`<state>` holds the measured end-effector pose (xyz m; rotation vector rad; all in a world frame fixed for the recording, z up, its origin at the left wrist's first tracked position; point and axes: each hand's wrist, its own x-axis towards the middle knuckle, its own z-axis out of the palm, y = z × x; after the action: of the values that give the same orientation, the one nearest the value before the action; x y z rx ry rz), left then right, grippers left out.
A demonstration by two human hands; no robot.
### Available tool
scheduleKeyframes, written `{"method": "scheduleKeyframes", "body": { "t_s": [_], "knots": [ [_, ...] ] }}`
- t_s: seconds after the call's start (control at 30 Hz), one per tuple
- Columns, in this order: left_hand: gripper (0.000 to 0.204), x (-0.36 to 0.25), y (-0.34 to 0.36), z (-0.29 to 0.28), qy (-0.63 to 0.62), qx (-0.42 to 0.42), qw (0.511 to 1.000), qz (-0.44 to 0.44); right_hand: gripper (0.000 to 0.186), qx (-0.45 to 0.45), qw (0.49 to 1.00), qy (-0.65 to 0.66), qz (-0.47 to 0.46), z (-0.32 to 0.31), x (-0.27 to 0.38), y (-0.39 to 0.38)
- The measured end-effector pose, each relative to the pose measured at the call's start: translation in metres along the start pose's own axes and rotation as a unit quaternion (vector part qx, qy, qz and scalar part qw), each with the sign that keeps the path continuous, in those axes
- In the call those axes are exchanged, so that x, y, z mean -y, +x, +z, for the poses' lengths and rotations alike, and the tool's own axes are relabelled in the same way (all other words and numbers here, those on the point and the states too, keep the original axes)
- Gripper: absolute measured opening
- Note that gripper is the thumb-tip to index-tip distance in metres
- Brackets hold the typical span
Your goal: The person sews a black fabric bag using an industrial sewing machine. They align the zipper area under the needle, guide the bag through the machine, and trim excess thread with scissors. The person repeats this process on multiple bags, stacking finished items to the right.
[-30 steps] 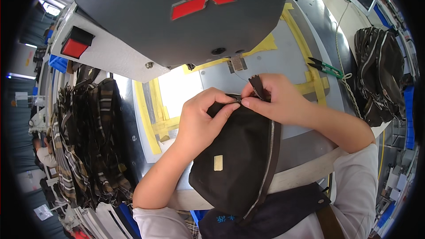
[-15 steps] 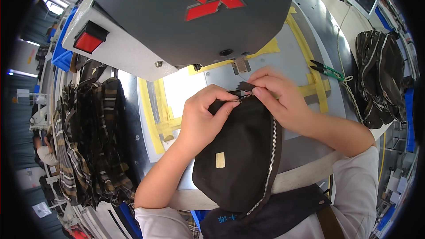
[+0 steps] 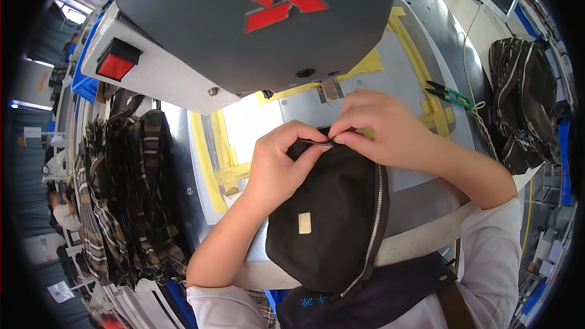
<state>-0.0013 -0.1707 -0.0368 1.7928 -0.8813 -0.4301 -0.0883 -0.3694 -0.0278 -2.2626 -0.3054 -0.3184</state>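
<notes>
Left hand [image 3: 274, 161] and right hand [image 3: 381, 133] each had a pinching grip on the top edge of the dark zippered pouch [image 3: 335, 198], over the desk [image 3: 426, 237] front, seemingly to keep that edge steady.

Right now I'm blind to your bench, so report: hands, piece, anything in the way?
Left hand and right hand pinching top edge of dark zippered piece. Zipper down its right side. Nothing seen blocking the hands; green-handled snips off right.
</notes>
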Motion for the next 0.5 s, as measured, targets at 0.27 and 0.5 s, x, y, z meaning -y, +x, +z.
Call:
{"method": "scheduleKeyframes", "body": {
  "t_s": [0.27, 0.5],
  "knots": [
    [0.011, 0.003, -0.003, -0.003, -0.011, 0.033, 0.999, 0.027, 0.020, 0.158, 0.943, 0.166, 0.241, -0.009, 0.004, 0.013],
    [0.010, -0.003, 0.000, -0.001, 0.014, 0.001, 0.998, -0.064, 0.017, 0.093, 0.928, 0.243, 0.267, -0.001, 0.000, 0.005]
  ]
}}
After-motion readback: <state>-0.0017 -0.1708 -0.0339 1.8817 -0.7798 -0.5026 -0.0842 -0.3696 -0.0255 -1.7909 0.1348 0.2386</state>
